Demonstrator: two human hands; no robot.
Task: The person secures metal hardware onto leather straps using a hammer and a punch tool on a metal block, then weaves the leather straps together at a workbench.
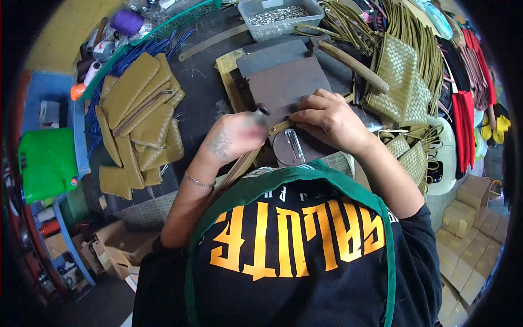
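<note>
My right hand (pixel 329 120) pinches a narrow olive strap (pixel 281 127) over a dark board (pixel 283 87). The strap reaches across to my left hand (pixel 237 137), which is curled closed beside it. A blur hides the left fingertips; a small dark-ended object (pixel 263 110) shows at their upper edge, its kind unclear. Long olive strips (pixel 239 168) run down from beneath the left hand toward my apron. Just below the strap, a round greyish disc (pixel 282 151) lies on the board, with a shiny metal rod (pixel 295 143) across it.
Olive zip pouches (pixel 139 109) are heaped at the left. A clear tub of small metal parts (pixel 280 20) stands at the back. A wooden stick (pixel 354 66), woven olive pieces (pixel 400 82) and a white basket (pixel 444 158) lie right. Cardboard boxes (pixel 463 234) sit lower right.
</note>
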